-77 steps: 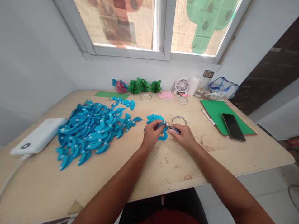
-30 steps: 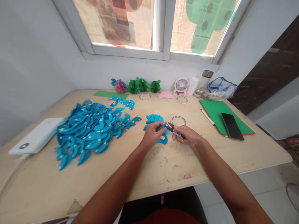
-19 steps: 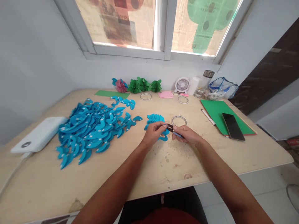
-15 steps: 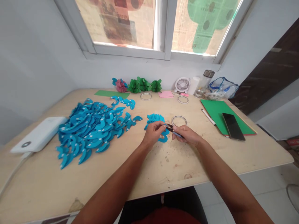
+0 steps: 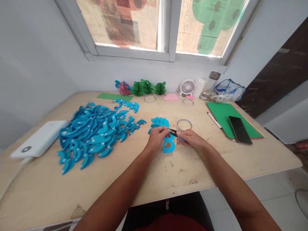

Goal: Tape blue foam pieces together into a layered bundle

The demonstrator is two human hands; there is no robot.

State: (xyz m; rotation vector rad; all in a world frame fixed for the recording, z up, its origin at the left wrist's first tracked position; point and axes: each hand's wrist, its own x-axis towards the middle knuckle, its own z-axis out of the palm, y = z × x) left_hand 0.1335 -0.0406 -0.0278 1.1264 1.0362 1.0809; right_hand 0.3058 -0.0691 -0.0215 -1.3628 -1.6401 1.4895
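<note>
Pinching blue paper point(image 5: 169, 149) over the tabletop point(image 5: 154, 183), the left hand point(image 5: 157, 137) sits beside apparent scissors point(image 5: 173, 132) gripped by the right hand point(image 5: 192, 138). A slip this close could nick skin or tear the paper.

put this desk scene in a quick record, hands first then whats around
left hand: holds a blue paper cutout
right hand: holds a dark-bladed tool pointing toward the left hand
left side: pile of blue paper pieces, white box-shaped device
right side: black phone lying on green sheets
back: white fan, pink paper
</note>
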